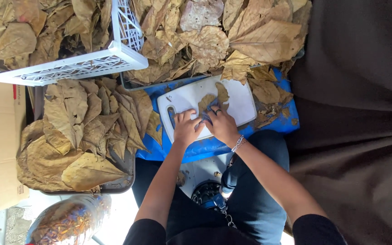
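head view, looking down. both hands are on a white cutting board [243, 106] that lies on a blue sheet [214, 146] across the lap. a dry brown leaf [214, 99] lies on the board, just beyond the fingers.

left hand [186, 128]: fingers curled down flat against the board, beside its handle slot. i cannot tell whether it pins anything under them. right hand [223, 124]: closed around something blue near the leaf's lower edge; a ring and bracelet show. i read the blue thing as a small tool handle, but it is mostly hidden, so i log that as a judgement only.

surroundings: tray [123, 183] heaped with leaves to the left, white crate [128, 54] of leaves at upper left, loose leaf pile [250, 36] above the board, a clear jar [69, 222] at lower left.

risks, my judgement:
- the two hands touch at the fingertips. if the blue thing is a blade, a slip would run it toward the left fingers.
- the leaf looks brittle; pressing it hard could crack it rather than part it cleanly.
- the board rests on a soft sheet over the knees, not on a firm surface. it could tilt or slide under downward force.
- leaves from the pile overhang the board's far edge and could drift onto the working spot.
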